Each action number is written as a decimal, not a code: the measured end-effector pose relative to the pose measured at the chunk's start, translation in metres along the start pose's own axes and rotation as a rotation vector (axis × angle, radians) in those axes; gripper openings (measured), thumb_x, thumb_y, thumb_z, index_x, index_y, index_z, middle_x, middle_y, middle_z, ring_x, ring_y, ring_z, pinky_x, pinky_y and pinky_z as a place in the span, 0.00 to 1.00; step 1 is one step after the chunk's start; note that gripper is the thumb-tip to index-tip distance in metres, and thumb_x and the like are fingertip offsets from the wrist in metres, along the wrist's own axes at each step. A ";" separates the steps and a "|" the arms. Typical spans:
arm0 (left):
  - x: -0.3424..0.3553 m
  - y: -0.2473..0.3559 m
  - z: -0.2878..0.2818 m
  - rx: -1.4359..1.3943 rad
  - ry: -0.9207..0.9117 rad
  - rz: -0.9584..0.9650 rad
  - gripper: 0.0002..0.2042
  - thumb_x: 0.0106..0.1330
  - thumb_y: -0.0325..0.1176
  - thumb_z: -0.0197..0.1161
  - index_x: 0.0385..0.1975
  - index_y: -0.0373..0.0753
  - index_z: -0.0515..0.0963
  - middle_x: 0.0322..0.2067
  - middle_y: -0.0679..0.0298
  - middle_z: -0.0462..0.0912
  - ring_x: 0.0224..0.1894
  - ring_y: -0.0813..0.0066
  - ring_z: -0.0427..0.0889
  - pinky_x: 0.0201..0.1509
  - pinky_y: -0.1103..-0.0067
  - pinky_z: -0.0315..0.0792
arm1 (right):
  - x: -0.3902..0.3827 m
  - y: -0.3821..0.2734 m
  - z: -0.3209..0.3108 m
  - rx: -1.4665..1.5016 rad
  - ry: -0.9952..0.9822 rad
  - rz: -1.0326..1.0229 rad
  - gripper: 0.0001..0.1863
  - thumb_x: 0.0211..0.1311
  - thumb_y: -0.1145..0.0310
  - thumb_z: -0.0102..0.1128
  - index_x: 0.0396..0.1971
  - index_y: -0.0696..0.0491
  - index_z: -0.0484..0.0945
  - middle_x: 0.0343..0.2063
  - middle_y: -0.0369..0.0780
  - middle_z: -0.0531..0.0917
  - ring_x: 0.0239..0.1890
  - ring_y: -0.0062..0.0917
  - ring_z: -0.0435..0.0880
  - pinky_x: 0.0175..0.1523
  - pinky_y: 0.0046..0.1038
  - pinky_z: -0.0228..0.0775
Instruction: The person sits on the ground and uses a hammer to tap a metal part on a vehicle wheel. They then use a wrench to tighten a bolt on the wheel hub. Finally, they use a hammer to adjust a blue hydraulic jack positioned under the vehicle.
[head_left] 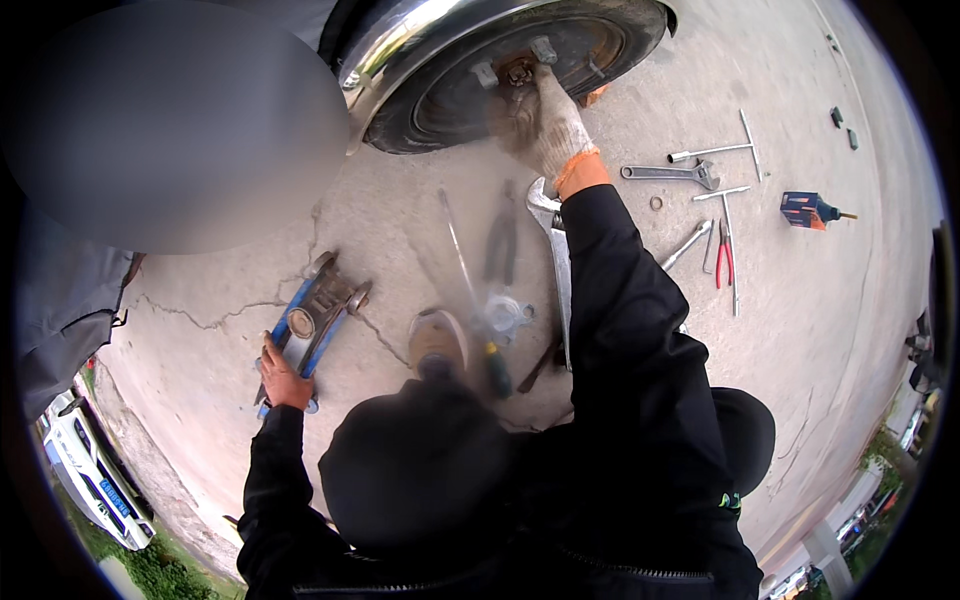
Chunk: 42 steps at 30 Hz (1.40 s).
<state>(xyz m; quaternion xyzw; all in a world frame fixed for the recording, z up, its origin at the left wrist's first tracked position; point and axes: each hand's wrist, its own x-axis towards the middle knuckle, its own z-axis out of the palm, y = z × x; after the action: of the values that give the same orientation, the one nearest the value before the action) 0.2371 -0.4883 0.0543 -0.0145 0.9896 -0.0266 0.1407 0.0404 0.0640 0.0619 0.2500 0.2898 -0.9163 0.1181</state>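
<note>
My bare left hand (285, 376) grips the near end of a small blue floor jack (318, 312) lying on the concrete at the left. My right hand (556, 125), in a whitish work glove with an orange cuff, reaches up to the rusty hub (517, 70) of a dark wheel (440, 108). Motion smears its fingers, so their grip does not show. Beneath my right forearm lies a large silver wrench (557, 255), partly covered by the sleeve. Beside it are a blurred pair of dark-handled pliers (500, 250), a long screwdriver (497, 368) and a pale metal part (506, 312).
Right of my arm lie an adjustable wrench (665, 174), a T-shaped wrench (748, 147), red-handled pliers (724, 262), a metal ring (656, 203) and a dark box (803, 210) with a bottle. Another person (65, 300) is close at the left. Chrome bodywork (430, 35) curves over the wheel.
</note>
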 end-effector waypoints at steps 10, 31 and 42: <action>-0.003 0.006 -0.003 -0.035 0.007 -0.017 0.59 0.40 0.31 0.78 0.72 0.34 0.40 0.64 0.42 0.59 0.64 0.43 0.61 0.69 0.60 0.57 | -0.027 0.011 0.015 -1.010 0.428 -0.465 0.33 0.62 0.45 0.57 0.48 0.64 0.73 0.44 0.53 0.81 0.45 0.43 0.82 0.51 0.36 0.74; -0.078 -0.123 0.047 0.253 -0.366 -0.120 0.24 0.62 0.46 0.62 0.51 0.36 0.69 0.49 0.49 0.77 0.45 0.47 0.81 0.43 0.58 0.76 | -0.001 -0.001 0.018 0.094 0.202 -0.077 0.21 0.70 0.49 0.51 0.40 0.54 0.78 0.31 0.37 0.82 0.34 0.27 0.81 0.41 0.29 0.76; -0.088 -0.116 0.045 0.310 -0.272 -0.136 0.14 0.67 0.41 0.56 0.46 0.40 0.72 0.45 0.55 0.80 0.43 0.51 0.82 0.41 0.58 0.75 | -0.009 -0.006 0.003 -0.326 0.084 -0.136 0.27 0.67 0.44 0.53 0.48 0.55 0.75 0.33 0.38 0.82 0.36 0.26 0.82 0.41 0.30 0.74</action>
<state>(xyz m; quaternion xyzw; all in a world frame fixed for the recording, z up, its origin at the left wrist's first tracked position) 0.3369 -0.6028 0.0419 -0.0628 0.9423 -0.1857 0.2713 0.0444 0.0674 0.0716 0.2455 0.4555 -0.8518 0.0823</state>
